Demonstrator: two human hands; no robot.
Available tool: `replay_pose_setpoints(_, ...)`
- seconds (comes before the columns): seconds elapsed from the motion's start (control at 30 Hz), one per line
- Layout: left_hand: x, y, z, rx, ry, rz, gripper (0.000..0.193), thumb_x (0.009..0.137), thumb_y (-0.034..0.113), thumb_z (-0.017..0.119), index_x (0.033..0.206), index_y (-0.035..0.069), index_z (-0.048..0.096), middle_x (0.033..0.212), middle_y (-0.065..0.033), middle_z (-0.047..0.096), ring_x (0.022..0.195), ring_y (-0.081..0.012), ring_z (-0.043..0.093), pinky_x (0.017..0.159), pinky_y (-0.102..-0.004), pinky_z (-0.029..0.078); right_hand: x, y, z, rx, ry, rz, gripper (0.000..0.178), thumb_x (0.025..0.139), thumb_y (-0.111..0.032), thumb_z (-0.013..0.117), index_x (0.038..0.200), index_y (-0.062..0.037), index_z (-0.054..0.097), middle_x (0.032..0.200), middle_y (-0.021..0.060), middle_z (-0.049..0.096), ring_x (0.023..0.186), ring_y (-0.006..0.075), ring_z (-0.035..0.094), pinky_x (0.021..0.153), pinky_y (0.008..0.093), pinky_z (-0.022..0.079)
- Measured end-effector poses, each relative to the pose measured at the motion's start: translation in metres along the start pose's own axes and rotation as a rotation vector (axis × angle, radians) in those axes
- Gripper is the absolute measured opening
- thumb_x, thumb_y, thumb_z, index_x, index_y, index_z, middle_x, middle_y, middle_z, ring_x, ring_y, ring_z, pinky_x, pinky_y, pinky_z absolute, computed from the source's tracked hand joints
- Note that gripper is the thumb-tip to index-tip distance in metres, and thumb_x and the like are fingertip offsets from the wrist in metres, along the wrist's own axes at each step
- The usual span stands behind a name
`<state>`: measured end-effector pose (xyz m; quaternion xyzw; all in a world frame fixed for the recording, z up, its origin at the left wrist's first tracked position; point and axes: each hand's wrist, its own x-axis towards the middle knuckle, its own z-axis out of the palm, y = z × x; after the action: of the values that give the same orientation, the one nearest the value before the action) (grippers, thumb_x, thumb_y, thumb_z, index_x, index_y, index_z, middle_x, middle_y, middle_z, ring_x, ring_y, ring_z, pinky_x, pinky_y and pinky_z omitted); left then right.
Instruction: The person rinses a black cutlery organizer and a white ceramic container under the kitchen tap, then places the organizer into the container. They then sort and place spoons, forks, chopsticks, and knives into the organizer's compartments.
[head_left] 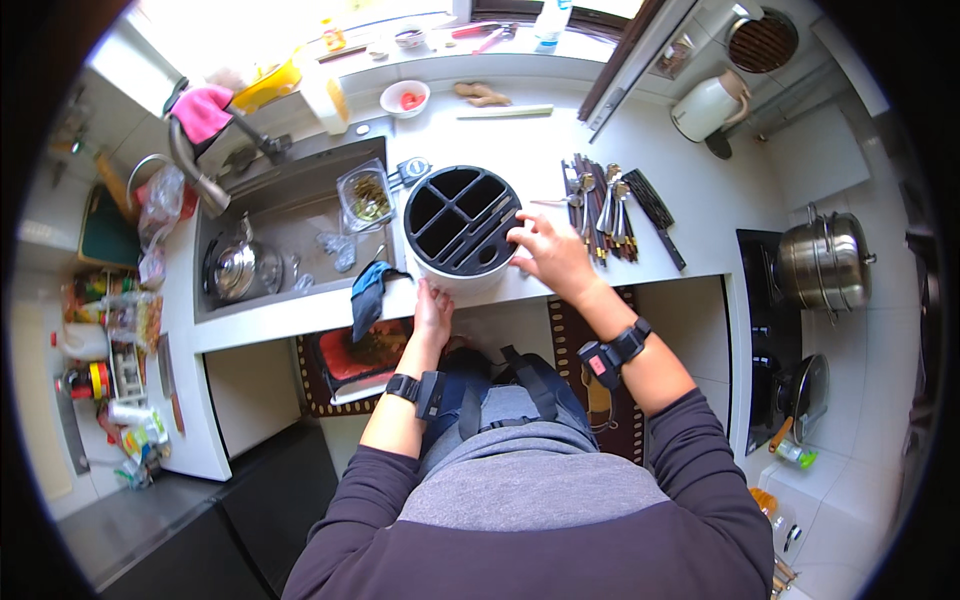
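Observation:
A round white utensil holder (pixel 455 282) with a black divided top (pixel 460 215) stands at the counter's front edge, right of the sink. Its compartments look dark, with no utensils visible in them. My left hand (pixel 432 315) is at the holder's lower front, fingers against the white wall. On the right side, my right hand (pixel 556 258) has its thumb and fingers closed at the rim of the black top. Spoons and chopsticks (pixel 600 210) lie in a bunch to the right, beside a black slotted piece (pixel 648 198).
Left is a sink (pixel 300 215) with a lidded pot (pixel 243 268) and a plastic tub of greens (pixel 366 198). A dark blue cloth (pixel 370 300) hangs over the front edge. A bowl (pixel 405 98) stands behind; a kettle (pixel 710 105) and a steel pot (pixel 825 262) are at right.

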<state>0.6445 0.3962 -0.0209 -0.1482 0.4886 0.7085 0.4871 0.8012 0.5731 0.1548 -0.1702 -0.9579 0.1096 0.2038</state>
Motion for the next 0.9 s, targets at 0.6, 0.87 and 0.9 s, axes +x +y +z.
replay_pose_setpoints(0.6,-0.039,0.001,0.024,0.698,0.055,-0.204,0.037,0.098,0.029,0.051,0.13,0.011,0.049,0.123,-0.006,0.061,0.102,-0.0138,0.06,0.083,-0.0304,0.048,-0.088,0.319,0.045,0.374,-0.062,1.182,0.046,0.086,-0.047,0.066,0.089,-0.0016,0.067,0.079,0.0131,0.069,0.06,0.0247,0.066,0.062,0.036,0.052)
replay_pose_setpoints(0.87,-0.062,-0.022,0.152,0.933,-0.278,-0.1,0.036,0.102,0.026,0.046,0.132,0.008,0.049,0.122,-0.0054,0.061,0.107,-0.0139,0.059,0.091,-0.0282,0.044,-0.043,0.326,0.072,0.159,-0.271,1.171,0.09,0.077,-0.056,0.071,0.123,0.0158,0.044,0.121,0.0361,0.052,0.111,0.044,0.058,0.091,0.042,0.051)
replay_pose_setpoints(0.9,-0.059,-0.023,0.166,0.93,-0.321,-0.084,0.037,0.101,0.026,0.047,0.133,0.008,0.048,0.123,-0.0067,0.06,0.108,-0.0144,0.057,0.094,-0.0292,0.042,-0.042,0.327,0.073,0.167,-0.271,1.168,0.09,0.077,-0.055,0.071,0.124,0.0155,0.043,0.121,0.0359,0.052,0.111,0.044,0.058,0.09,0.0423,0.051)
